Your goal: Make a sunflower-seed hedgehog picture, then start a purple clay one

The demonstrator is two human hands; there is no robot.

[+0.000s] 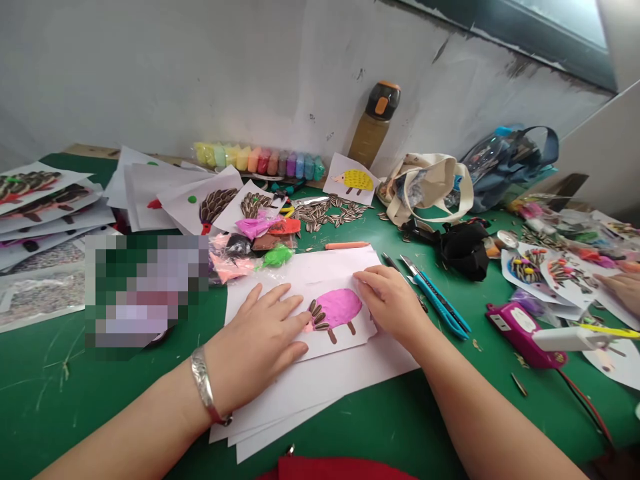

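Note:
My left hand [255, 347] lies flat on a white paper sheet [280, 313], its fingertips just left of a pink clay hedgehog figure [337, 308]. Several sunflower seeds [316, 317] form spines at the figure's left end, and it has brown clay legs. My right hand [393, 303] rests on the sheet's right edge, holding nothing. More white sheets [320, 390] lie beneath. A loose pile of sunflower seeds [325, 215] lies farther up the table, beyond an orange crayon-like stick [347, 245].
Blue-handled craft knives [435, 300] lie right of my right hand. A co-worker's hand [620, 291] rests on seed artwork at far right, near a white glue gun [567, 339]. Clay packets [253, 247], finished artworks, bags and a bottle [375, 123] crowd the green mat [100, 407].

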